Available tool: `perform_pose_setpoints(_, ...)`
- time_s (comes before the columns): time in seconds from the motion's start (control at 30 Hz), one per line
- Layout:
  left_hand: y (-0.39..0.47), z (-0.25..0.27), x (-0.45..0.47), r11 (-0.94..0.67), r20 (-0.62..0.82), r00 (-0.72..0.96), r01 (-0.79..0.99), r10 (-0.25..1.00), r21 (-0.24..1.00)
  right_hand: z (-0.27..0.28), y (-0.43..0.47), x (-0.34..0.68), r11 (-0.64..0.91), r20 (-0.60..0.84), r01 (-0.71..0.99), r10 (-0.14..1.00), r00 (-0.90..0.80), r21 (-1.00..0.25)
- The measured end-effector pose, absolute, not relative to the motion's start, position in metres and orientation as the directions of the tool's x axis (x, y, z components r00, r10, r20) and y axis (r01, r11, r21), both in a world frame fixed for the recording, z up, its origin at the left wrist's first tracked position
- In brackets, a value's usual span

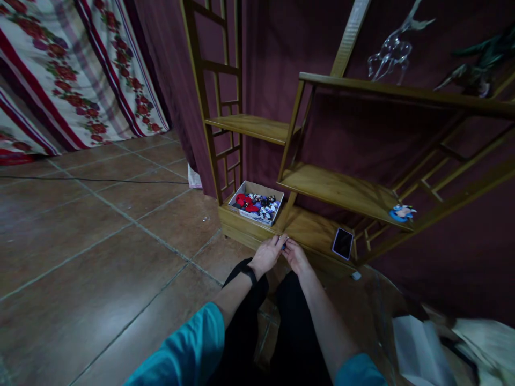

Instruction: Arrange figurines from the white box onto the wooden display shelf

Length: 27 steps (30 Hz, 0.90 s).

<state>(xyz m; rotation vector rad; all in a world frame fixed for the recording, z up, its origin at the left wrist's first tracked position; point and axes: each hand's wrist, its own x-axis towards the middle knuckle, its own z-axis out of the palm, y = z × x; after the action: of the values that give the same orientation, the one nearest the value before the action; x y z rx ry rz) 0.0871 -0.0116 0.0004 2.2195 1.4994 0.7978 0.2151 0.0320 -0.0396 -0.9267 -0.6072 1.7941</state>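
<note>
My left hand [267, 255] and my right hand [296, 257] meet in front of the low base of a wooden shelf unit. Between their fingertips sits a small dark-blue object [284, 246], mostly covered by the fingers and too small to name. Both hands are closed around it. A dark band circles my left wrist. Just beyond the hands, an open cardboard box [277, 219] rests on the base. Inside it lie several small figurines or pieces [266, 206] in white, black and blue, with red pieces [246, 202] on the left.
A phone or small tablet [343, 244] lies on the base at right. On the middle shelf [333, 185] stands a small blue figurine [401, 213]. A clear glass deer [392, 51] is on the top shelf. A cable [96, 178] crosses the tiled floor; papers [420, 348] lie lower right.
</note>
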Motion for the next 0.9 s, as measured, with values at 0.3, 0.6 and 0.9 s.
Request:
perform_pose_setpoints(0.3,-0.015,0.004,0.085,-0.485,0.302,0.385,0.765,0.872,0.423,-0.037,0.032,0.216,-0.351,-0.329,-0.551,0.933,-0.142,-0.757)
perform_pose_setpoints(0.6,-0.015,0.000,0.089,-0.476,0.306,0.371,0.763,0.877,0.437,-0.039,0.034,0.219,-0.381,-0.363,-0.577,0.919,-0.152,-0.722)
perform_pose_setpoints(0.9,-0.006,-0.006,0.086,-0.306,0.277,0.130,0.380,0.952,0.873,-0.032,0.030,0.218,-0.385,-0.325,-0.540,0.923,-0.208,-0.748)
